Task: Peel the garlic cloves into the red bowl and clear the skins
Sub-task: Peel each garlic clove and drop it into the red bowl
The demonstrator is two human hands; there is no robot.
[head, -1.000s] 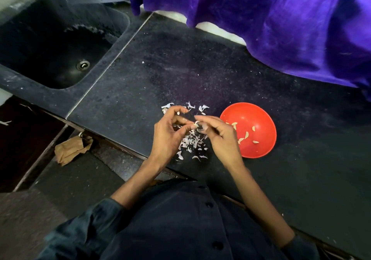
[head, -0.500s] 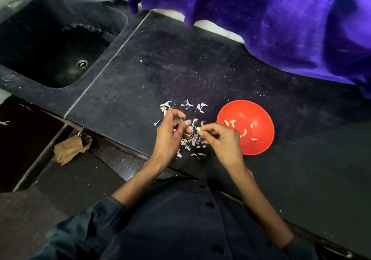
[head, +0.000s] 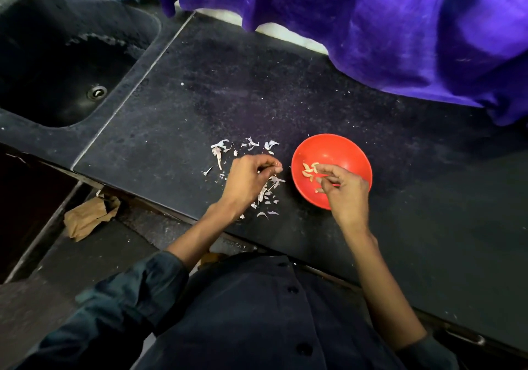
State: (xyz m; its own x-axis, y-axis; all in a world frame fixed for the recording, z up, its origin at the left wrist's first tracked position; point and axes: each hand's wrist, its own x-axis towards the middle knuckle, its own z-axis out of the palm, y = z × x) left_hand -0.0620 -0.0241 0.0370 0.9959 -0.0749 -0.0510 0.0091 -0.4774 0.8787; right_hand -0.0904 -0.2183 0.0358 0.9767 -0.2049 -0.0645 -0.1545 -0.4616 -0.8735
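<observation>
Both hands work apart in the head view. Right hand (head: 344, 191) hangs over the near side of the red bowl (head: 331, 152), fingers curled with the tips drawn close together; whether that grip has a clove in it or has just let one go I cannot tell, since the fingertips hide it. Left hand (head: 248, 179) sits over the garlic skins (head: 267, 192) at centre frame, thumb and forefinger pinched narrow on what looks like a scrap of skin, though it is too small to be sure.

Half a second ago the two hands met over the skins, working one clove between them; now the right has travelled across to the bowl while the left stays put. I read that as one more clove finished and delivered, joining the peeled cloves (head: 310, 169) lying in the left half of the bowl.

Skins are scattered on the dark tabletop (head: 200, 98) just left of the bowl, so clearing is not yet done.

Both forearms reach up from the lower frame, wrists bent down, the right palm facing the bowl.
</observation>
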